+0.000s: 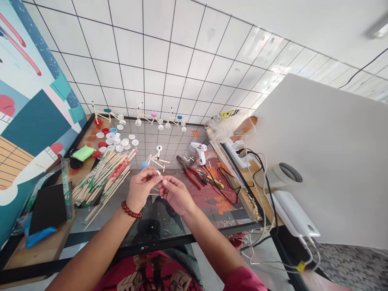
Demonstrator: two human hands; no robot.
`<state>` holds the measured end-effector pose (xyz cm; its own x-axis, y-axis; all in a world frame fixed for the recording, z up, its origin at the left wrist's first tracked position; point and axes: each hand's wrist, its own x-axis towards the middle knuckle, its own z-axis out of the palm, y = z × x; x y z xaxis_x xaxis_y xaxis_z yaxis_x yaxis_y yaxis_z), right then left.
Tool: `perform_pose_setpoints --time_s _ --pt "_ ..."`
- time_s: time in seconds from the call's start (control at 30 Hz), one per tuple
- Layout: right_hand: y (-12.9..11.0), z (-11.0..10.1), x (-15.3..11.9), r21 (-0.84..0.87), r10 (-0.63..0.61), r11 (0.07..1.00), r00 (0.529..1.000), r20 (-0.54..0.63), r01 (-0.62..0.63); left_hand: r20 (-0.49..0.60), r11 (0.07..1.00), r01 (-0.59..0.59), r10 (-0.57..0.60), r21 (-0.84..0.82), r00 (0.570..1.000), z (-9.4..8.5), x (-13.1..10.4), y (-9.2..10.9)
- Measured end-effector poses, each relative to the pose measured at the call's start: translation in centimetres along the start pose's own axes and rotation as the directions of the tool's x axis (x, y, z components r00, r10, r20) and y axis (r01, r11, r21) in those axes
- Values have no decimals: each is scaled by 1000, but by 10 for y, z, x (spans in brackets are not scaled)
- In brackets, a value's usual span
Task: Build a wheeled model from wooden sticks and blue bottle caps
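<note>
My left hand [140, 186], with a beaded bracelet at its wrist, pinches a small white piece [159, 173] between thumb and fingertips. Its exact kind is too small to tell. Close beside it, the fingertips of my right hand [176, 195] are pressed together; what they hold, if anything, is hidden. Just beyond the hands lies a partly built stick bicycle model [156, 161] with a white bottle cap at its far end. A blue piece [144, 165] sits at its left. Behind it, along the wall, stand finished-looking stick bicycle models [153, 117] with bottle-cap wheels.
Left are wooden chopsticks [101, 178], loose bottle caps [117, 141] and a green packet [84, 152]. To the right lie a white glue gun [200, 151], red-handled pliers [192, 176] and a yellow cutter [215, 181]. A power strip [238, 153] with cables sits farther right.
</note>
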<state>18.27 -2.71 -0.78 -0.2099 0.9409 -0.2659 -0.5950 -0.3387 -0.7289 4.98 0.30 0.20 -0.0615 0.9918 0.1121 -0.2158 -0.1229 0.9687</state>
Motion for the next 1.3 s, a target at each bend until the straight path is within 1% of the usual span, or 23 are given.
perform_pose_setpoints --time_s 0.1,0.17,0.23,0.3,0.37,0.4,0.43,0.47,0.5,0.53,0.57,0.6,0.67,0.73,0.8,0.87,0.93,1.03,1.13,1.3 --pt "2 5 -1 216 67 974 998 13 -68 14 997 49 -49 -59 999 3 -2 4" --pt "6 9 -2 291 54 955 998 25 -59 9 989 99 -99 -107 995 8 -4 6" --pt "11 14 -2 322 -2 947 1000 16 -4 -5 976 150 -153 -158 988 15 -7 7" --pt "14 19 -3 331 -65 941 998 -18 67 -3 958 200 -205 -205 979 19 -12 9" --pt "11 21 -3 315 -128 938 989 -79 147 -11 949 211 -219 -234 976 18 -17 11" --pt "7 20 -2 277 -171 940 979 -115 197 -28 955 189 -201 -230 979 13 -19 12" --pt "-1 17 -2 203 -231 944 960 -155 260 -59 967 147 -163 -210 985 6 -19 13" --pt "-9 12 -1 91 -306 941 933 -189 327 -98 982 86 -104 -167 990 -3 -17 14" --pt "-19 6 1 -65 -391 920 897 -205 386 -115 994 32 -44 -101 992 -13 -13 15" --pt "-29 -2 4 -254 -495 861 843 -212 442 -137 999 -24 19 -30 990 -24 -7 15" --pt "-38 -10 7 -422 -554 792 811 -191 441 -152 996 -82 87 42 985 -34 2 15" --pt "-46 -18 11 -548 -564 733 811 -156 404 -144 984 -136 152 118 978 -43 12 14" --pt "-55 -32 20 -683 -541 661 829 -144 312 -83 943 -210 239 259 968 -55 33 9" --pt "-55 -42 29 -721 -505 643 851 -148 256 0 894 -252 271 371 963 -56 50 3" --pt "-50 -47 37 -706 -477 667 864 -161 237 59 864 -273 274 422 960 -51 60 -4" --pt "-43 -48 45 -669 -466 703 867 -180 239 100 859 -272 254 433 962 -45 63 -9" --pt "-35 -47 52 -635 -477 728 856 -199 258 127 860 -256 223 442 967 -42 62 -16" --pt "-23 -47 62 -579 -498 762 833 -240 289 140 850 -238 195 470 971 -45 58 -26" --pt "-12 -48 68 -547 -496 787 821 -284 286 122 853 -213 175 476 977 -50 55 -37" --pt "-4 -49 70 -576 -509 769 810 -290 277 103 890 -126 89 439 991 -53 53 -49"
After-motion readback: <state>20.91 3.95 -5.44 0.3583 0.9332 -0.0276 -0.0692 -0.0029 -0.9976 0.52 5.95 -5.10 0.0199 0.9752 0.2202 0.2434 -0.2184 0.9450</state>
